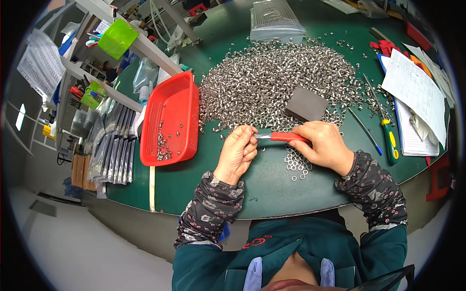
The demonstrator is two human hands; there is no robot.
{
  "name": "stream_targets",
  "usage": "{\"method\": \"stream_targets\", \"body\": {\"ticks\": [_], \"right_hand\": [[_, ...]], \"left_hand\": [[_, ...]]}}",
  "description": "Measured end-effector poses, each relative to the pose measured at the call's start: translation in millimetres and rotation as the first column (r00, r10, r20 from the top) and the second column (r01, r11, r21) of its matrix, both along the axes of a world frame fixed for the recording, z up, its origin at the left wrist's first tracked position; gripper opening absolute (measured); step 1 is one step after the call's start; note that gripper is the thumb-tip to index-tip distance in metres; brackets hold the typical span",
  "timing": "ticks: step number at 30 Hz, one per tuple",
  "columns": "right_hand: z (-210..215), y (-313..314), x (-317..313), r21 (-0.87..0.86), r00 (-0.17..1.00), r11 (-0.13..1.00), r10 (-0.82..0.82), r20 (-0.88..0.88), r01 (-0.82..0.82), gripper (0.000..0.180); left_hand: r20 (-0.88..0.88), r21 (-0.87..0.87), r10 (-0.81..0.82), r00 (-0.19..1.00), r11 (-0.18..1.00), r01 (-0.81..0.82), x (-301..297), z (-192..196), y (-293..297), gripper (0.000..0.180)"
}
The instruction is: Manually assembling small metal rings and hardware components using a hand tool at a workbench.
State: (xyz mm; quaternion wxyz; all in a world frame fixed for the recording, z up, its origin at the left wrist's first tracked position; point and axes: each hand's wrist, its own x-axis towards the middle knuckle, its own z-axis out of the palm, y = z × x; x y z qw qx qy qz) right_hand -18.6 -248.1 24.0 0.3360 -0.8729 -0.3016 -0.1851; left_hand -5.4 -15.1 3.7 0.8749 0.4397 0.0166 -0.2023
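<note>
Ring, small and metal, pinched in the left hand (238,150) grip between thumb and fingertips, held just above the green surface (272,189); too small to see clearly. Right hand (324,145) grip closed around a red-handled knife (286,137), blade tip meeting the left fingertips. Judgement: keep the blade short and steady, brace both wrists on the surface, cut away from the thumb, turn the ring rather than the knife. Below the right hand, a small cluster of rings (297,164). Beyond, a dark grey block (306,104) lies at the edge of a big loose heap of rings (276,82). Red basket (170,119) to the left holds only a few rings near its lower end. Clear bag (275,19) at the far side, seemingly filled with more metal parts.
</note>
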Motion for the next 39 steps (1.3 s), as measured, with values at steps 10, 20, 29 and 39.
{"method": "stream_targets", "body": {"ticks": [10,20,29,39], "right_hand": [[2,2,-3,-0.043,0.994,0.998,-0.031,0.101,0.035,0.017],[3,1,-2,-0.101,0.980,0.993,-0.033,0.199,0.054,0.017],[6,-2,-1,-0.142,0.965,0.989,-0.009,0.263,0.048,0.020],[12,-7,4,-0.208,0.930,0.978,0.049,0.364,0.030,0.025]], "left_hand": [[-0.004,0.042,0.033,0.999,0.999,-0.033,-3,0,-3,0.022],[-0.034,0.170,0.049,0.998,0.984,-0.043,-4,6,-6,0.023],[-0.051,0.224,-0.106,0.993,0.968,0.115,-1,12,1,0.025],[-0.100,0.222,-0.258,0.961,0.936,0.274,0,12,6,0.021]]}}
